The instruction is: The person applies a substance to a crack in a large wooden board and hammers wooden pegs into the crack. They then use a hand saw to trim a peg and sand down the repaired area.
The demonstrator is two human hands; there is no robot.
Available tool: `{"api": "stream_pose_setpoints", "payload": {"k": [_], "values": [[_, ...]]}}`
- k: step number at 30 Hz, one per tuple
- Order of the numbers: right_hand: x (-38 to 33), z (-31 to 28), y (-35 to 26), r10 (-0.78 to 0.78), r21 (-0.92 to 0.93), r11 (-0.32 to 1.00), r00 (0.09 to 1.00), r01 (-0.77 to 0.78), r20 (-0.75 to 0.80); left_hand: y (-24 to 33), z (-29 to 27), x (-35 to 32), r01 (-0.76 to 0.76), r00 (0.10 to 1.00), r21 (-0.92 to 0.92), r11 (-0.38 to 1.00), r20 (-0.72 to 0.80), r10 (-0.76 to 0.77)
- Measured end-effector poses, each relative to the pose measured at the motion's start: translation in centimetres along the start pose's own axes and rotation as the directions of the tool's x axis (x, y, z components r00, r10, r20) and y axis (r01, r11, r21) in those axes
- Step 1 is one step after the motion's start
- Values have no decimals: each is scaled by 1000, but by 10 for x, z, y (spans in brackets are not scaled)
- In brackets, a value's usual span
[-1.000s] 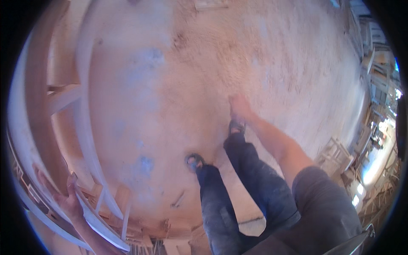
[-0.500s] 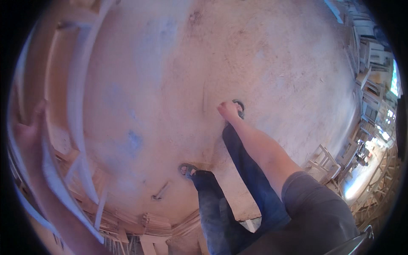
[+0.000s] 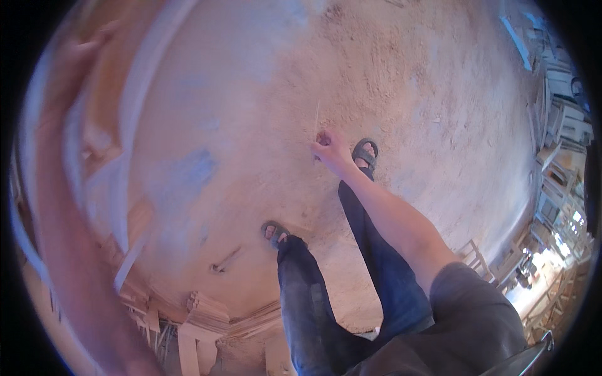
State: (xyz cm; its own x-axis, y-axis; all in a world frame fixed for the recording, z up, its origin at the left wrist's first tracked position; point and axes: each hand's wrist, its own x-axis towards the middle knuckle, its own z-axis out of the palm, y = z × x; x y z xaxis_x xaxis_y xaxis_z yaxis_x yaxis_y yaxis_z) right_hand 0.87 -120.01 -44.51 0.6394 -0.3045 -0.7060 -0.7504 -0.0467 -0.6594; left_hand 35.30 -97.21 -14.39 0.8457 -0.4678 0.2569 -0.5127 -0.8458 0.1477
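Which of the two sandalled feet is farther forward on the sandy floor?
The right foot in a grey sandal, beside the right hand; the left foot's sandal trails behind.

Two hands show: the right hand (image 3: 327, 148), closed round one thin stick (image 3: 316, 119), and the blurred left hand (image 3: 81, 56), raised against one pale wooden frame (image 3: 135, 106). Two sandalled feet stand on the dusty floor (image 3: 407, 81): the right sandal (image 3: 365, 153) and the left sandal (image 3: 274, 232). One small tool (image 3: 226, 260) lies near the floor's lower edge.
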Motion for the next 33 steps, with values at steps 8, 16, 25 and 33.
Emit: {"api": "stream_pose_setpoints", "payload": {"k": [8, 16, 25, 33], "values": [[-250, -19, -224, -528, -436, 698, 819, 568, 223, 147, -77, -192, 768, 542, -634, -91, 719, -435], [-406, 84, -287, -523, -466, 477, 666, 745, 531, 102, -238, -328, -18, 500, -651, -759, 651, -571], [-553, 243, -316, -623, 39, 496, 324, 867, 712, -24, -406, -466, -112, 482, -567, -816, 687, -544], [-594, 313, -391, -65, -197, -174, 188, 965, 980, -160, -470, -548, -192, 326, -682, -706, 634, -701]]}}
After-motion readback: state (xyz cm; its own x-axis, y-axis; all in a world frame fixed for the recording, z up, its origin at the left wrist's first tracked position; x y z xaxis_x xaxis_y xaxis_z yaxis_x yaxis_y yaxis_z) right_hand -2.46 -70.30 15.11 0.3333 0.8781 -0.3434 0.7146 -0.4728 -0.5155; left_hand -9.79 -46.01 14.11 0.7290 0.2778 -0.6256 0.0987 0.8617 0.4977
